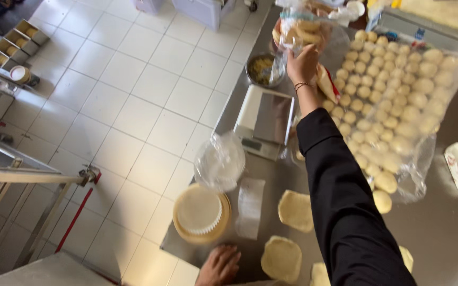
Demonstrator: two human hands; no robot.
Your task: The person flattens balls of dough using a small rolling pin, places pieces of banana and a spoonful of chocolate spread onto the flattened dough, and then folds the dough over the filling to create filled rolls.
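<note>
Gripping clear bag (304, 27) with right hand (302, 63), left hand (219, 266) flat, released on table (451, 233); may knock dough balls (393, 79) off.

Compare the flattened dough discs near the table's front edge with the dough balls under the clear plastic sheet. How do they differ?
The flattened dough discs are wide and flat; the dough balls are small and rounded. The discs are few and lie spaced apart; the balls are many, packed in close rows. The discs lie uncovered; most balls sit under the clear plastic sheet. Both are pale dough on the steel table.
</note>
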